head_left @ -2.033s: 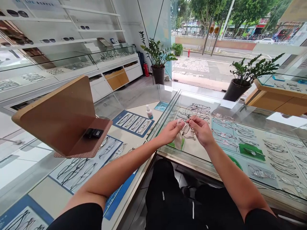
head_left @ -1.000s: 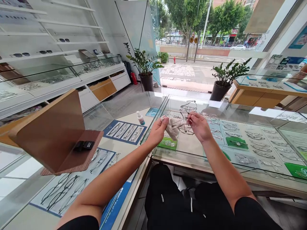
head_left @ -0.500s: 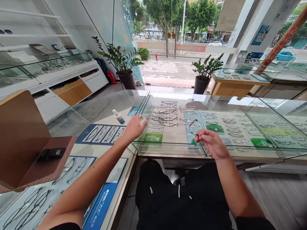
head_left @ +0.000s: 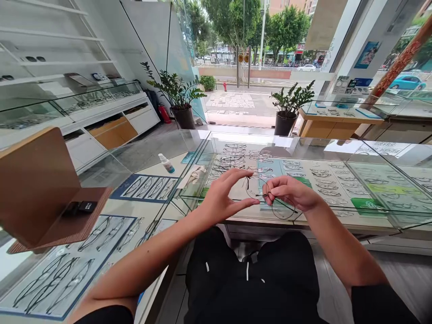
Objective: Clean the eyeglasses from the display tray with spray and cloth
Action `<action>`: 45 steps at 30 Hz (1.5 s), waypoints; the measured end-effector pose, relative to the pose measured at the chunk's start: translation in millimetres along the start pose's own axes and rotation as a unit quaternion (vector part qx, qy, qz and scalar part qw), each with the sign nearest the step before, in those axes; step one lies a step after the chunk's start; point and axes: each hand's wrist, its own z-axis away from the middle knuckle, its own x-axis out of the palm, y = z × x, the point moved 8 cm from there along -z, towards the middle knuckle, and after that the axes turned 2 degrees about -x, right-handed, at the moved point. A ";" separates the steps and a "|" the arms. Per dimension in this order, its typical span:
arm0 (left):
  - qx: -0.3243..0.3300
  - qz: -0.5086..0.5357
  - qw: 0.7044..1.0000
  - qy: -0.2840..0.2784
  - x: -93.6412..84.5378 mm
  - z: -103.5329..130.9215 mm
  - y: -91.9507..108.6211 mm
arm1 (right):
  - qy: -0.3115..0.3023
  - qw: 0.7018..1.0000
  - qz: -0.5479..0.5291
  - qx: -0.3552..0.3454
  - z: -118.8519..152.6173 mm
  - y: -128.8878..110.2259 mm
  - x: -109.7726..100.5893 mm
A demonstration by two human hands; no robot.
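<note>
Thin round-framed glasses are pinched in my right hand, above the front edge of the glass display case. My left hand is at the left side of the glasses, thumb and forefinger spread around the left lens; whether the fingertips touch the rim I cannot tell. A crumpled pale cloth lies on the glass to the left of my left hand. Rows of glasses show beneath the glass top behind my hands.
A small spray bottle stands on the left counter. Nearer on the left are a brown open stand with a small black object and trays of glasses. Two potted plants stand beyond the case.
My left hand has let go of the pale cloth and moved right to the glasses, its fingers now spread. The glasses in my right hand have shifted slightly left and turned.
</note>
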 end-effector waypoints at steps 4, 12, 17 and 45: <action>0.022 -0.028 0.998 0.044 -14.7 -19.5 12.3 | -0.006 0.999 0.049 -0.022 -2.3 -37.8 -2.4; 0.102 -0.086 0.965 0.227 -91.9 -96.1 42.6 | 0.096 0.875 0.354 -0.316 14.7 -194.2 4.2; 0.152 -0.105 0.937 0.295 -120.2 -117.7 67.0 | 0.169 0.714 0.469 -0.491 41.9 -245.5 38.2; 0.147 -0.126 0.910 0.367 -123.8 -98.5 87.3 | 0.236 0.667 0.460 -0.537 36.7 -246.6 43.7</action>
